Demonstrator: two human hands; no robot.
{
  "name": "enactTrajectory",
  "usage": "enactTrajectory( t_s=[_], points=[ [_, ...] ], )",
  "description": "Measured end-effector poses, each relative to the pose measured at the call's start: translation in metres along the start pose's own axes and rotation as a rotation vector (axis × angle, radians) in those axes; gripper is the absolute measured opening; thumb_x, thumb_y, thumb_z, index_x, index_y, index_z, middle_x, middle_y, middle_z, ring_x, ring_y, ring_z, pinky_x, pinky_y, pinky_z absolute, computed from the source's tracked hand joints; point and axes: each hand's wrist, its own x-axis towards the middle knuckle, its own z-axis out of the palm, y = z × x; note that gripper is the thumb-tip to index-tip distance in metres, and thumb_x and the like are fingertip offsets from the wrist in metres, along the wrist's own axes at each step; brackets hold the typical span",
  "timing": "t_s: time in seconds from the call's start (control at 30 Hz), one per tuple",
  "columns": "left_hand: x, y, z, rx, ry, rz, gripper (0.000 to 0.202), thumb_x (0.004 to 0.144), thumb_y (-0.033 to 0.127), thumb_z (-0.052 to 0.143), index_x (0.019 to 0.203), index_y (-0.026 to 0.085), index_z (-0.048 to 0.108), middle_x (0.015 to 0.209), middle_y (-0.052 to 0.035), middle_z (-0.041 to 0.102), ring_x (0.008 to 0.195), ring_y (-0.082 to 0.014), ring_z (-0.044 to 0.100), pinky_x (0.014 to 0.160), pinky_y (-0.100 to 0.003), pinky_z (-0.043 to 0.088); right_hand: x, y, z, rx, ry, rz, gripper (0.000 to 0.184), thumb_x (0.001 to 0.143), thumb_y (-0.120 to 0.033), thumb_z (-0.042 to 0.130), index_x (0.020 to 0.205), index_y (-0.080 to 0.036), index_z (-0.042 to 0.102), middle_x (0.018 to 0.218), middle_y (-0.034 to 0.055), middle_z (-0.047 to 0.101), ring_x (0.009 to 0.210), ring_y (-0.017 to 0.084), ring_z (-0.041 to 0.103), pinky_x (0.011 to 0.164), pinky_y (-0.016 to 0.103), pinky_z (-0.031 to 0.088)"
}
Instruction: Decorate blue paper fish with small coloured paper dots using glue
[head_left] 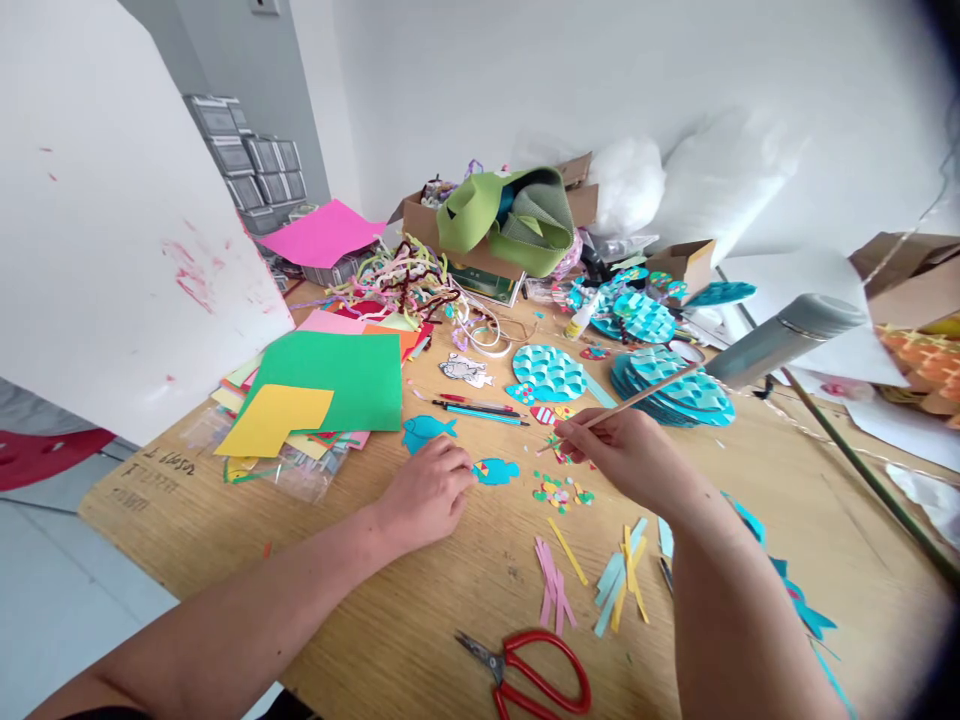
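My left hand (431, 495) rests on the table with its fingers curled, and the fingertips pinch or press the left end of a blue paper fish (501, 472). Small red and yellow paper pieces show on that fish beside the fingers. In my right hand (626, 455) a thin wooden stick (630, 402) is gripped between thumb and fingers, its lower tip pointing down left above the table. Close below lie small coloured paper dots (559, 492). Another blue paper fish (427, 432) lies just beyond my left hand. A red-and-white striped paper fish (551, 415) is partly behind the right hand.
Red-handled scissors (544, 675) and paper strips (553, 585) lie near the front. Coloured paper sheets (337, 375) are stacked left. Pens (480, 410) lie behind the fish. Woven blue discs (667, 385) and a grey thermos (787, 335) stand right; a glue bottle (581, 318) is farther back.
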Motion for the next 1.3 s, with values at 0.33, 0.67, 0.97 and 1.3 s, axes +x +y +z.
enactTrajectory(
  t_s=[0.33,0.67,0.97,1.3],
  points=[
    [0.000,-0.001,0.000,-0.001,-0.005,0.007,0.024,0.077,0.007,0.053,0.093,0.016,0.068,0.096,-0.0066,0.062,0.101,-0.0219,0.048,0.093,-0.037,0.044,0.003,-0.026,0.036,0.015,-0.110,-0.061,0.038,0.087,-0.041,0.045,0.062,-0.019,0.063,0.061,0.0038,0.066,0.053,0.014,0.059,0.050,0.023,0.041],
    [-0.001,-0.002,0.003,-0.015,0.007,0.009,0.023,0.077,0.007,0.054,0.093,0.015,0.068,0.098,-0.0067,0.062,0.102,-0.0220,0.048,0.093,-0.037,0.044,0.002,-0.034,0.047,-0.061,-0.091,-0.079,0.039,0.087,-0.038,0.044,0.060,-0.018,0.064,0.058,0.0036,0.064,0.050,0.013,0.054,0.050,0.024,0.037],
    [0.000,-0.002,0.002,-0.010,-0.005,0.012,0.023,0.077,0.007,0.054,0.093,0.015,0.068,0.098,-0.0068,0.062,0.103,-0.0221,0.047,0.094,-0.037,0.043,0.002,-0.036,0.054,-0.102,-0.093,-0.067,0.037,0.087,-0.035,0.045,0.060,-0.019,0.063,0.060,0.0031,0.064,0.053,0.013,0.055,0.053,0.024,0.035],
    [0.000,-0.002,0.003,0.001,0.006,0.010,0.020,0.078,0.010,0.055,0.092,0.014,0.068,0.098,-0.0074,0.062,0.103,-0.0229,0.048,0.095,-0.038,0.043,0.001,-0.042,0.054,-0.142,-0.103,-0.064,0.035,0.088,-0.033,0.045,0.062,-0.018,0.064,0.062,0.0029,0.065,0.055,0.013,0.056,0.055,0.024,0.033]
  ],
)
